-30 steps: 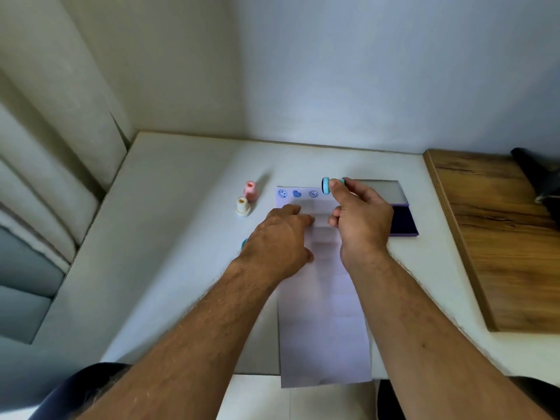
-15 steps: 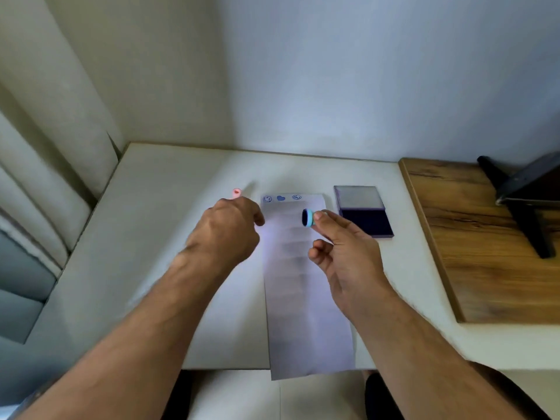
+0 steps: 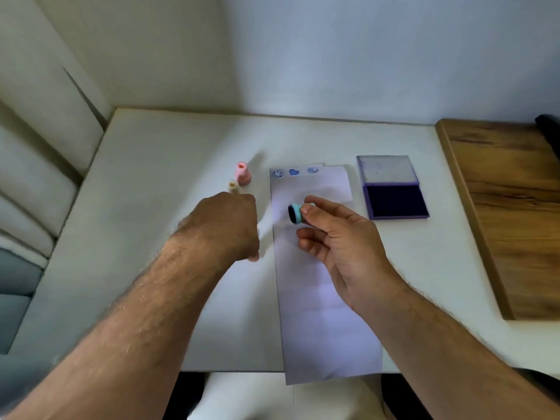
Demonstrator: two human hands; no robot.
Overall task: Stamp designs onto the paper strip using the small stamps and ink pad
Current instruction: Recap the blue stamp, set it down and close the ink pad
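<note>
A long white paper strip (image 3: pixel 321 298) lies down the middle of the white table (image 3: pixel 169 153), with three blue prints along its far end. My right hand (image 3: pixel 336 241) hovers over the strip and pinches a small teal stamp (image 3: pixel 295 213), inked face turned left. My left hand (image 3: pixel 227 225) hangs curled to the left of the strip, fingers down near the table; what it holds, if anything, is hidden. Just beyond it stand a pink stamp (image 3: pixel 243 174) and a beige stamp (image 3: pixel 232 186). The open purple ink pad (image 3: pixel 394 201) sits right of the strip.
A wooden board (image 3: pixel 509 213) covers the table's right side, with a dark object (image 3: pixel 550 128) at its far corner. Walls close off the back. A cushioned seat (image 3: pixel 27 207) runs along the left. The strip's near end overhangs the table's front edge.
My right hand pulled the teal stamp back from the strip's far end toward me. My left hand left the paper and moved left toward the pink and beige stamps.
</note>
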